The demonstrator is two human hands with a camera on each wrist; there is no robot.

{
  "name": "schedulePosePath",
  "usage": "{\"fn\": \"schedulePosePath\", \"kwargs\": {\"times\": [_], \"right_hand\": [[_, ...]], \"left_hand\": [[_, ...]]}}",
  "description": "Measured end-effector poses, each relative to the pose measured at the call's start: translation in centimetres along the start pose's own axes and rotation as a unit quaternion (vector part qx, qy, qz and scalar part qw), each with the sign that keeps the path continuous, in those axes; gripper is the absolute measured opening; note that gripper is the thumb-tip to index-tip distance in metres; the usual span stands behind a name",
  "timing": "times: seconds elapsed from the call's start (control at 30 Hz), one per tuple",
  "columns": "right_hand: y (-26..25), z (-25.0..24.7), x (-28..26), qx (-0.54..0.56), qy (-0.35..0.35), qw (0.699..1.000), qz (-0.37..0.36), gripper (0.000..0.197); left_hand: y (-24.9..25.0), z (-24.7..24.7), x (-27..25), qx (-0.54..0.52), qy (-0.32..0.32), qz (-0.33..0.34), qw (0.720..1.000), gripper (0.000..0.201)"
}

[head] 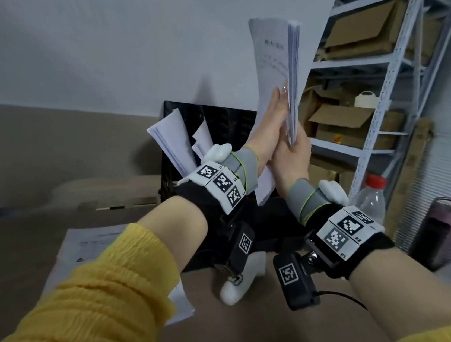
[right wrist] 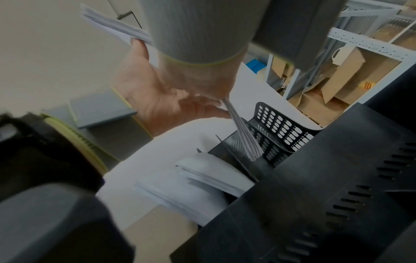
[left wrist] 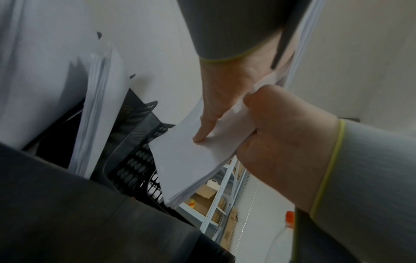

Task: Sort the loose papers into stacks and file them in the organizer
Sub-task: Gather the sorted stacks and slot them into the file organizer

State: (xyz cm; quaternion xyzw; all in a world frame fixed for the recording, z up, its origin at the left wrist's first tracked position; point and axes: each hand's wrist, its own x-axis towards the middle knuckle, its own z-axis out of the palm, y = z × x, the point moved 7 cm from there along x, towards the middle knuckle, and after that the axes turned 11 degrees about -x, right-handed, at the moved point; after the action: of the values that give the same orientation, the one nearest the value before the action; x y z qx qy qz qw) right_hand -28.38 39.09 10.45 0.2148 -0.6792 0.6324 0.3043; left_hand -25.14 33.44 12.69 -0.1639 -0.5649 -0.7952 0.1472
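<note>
While both hands are raised above it, the black perforated organizer stands against the white wall on the brown table; two bundles of white sheets, the filed papers, lean tilted in its left compartments, their tops fanning above the rim; the compartments toward the right look unfilled in the right wrist view.

Held stack of papers: upright and slightly tilted, in the air above and to the right of the organizer, apart from it; lower edge down between the two hands.

Left hand: fingers extended up along the printed face of the stack, thumb on the other side, pinching it.

Right hand: fingers curled round the stack's lower edge, gripping it; just beside and touching the left hand.

Loose sheet: flat on the table near the left forearm, printed side up.

Metal shelving: to the right, holding cardboard boxes; a clear plastic bottle with a red cap stands near the right wrist.
</note>
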Motion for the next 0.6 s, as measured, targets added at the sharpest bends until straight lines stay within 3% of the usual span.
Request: {"fn": "schedulePosePath", "kwargs": {"times": [0.3, 0.43, 0.6], "right_hand": [[4.9, 5.1, 5.1, -0.028, -0.085, 0.996, -0.007, 0.036], [7.8, 6.9, 6.3, -0.059, -0.103, 0.993, 0.003, 0.022], [11.5, 7.9, 4.4, -0.12, -0.168, 0.978, 0.039, 0.021]], "left_hand": [[-1.8, -4.3, 4.9, -0.02, 0.075, 0.009, 0.997, 0.056], [-3.4, -5.8, 5.6, -0.019, 0.101, -0.027, 0.994, 0.07], [-6.3, -7.6, 5.0, -0.02, 0.133, -0.123, 0.983, 0.061]]}}
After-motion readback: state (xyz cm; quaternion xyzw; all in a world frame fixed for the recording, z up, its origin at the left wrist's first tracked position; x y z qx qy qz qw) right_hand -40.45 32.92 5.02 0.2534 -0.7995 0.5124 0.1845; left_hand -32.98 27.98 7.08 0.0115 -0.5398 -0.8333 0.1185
